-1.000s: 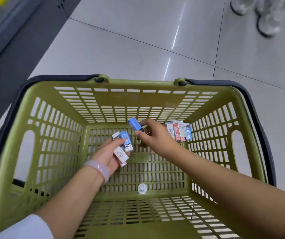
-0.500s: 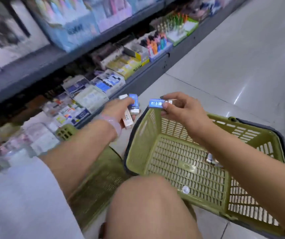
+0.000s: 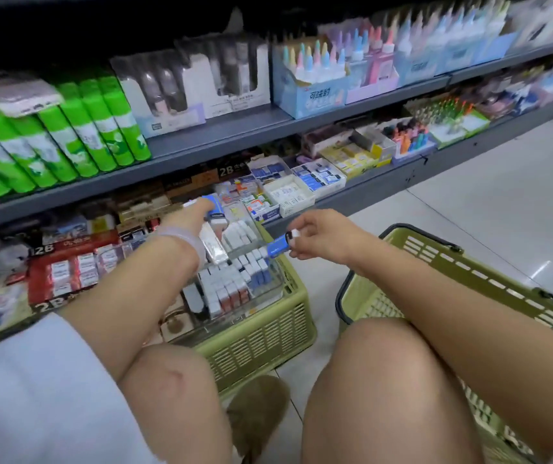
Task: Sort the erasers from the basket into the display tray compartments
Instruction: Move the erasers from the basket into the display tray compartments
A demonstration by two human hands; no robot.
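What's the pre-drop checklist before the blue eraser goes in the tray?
1. Right hand pinches blue eraser: ok.
2. Eraser over the display tray: ok, near its right edge.
3. Matching compartment identified: cannot tell; a row with blue sleeves lies just below, labels blurred.
4. Left hand out of the drop path: ok, it holds erasers further left.
5. Left-hand erasers secure: cannot tell, grip partly hidden.
6. Tray steady on the green crate: ok.
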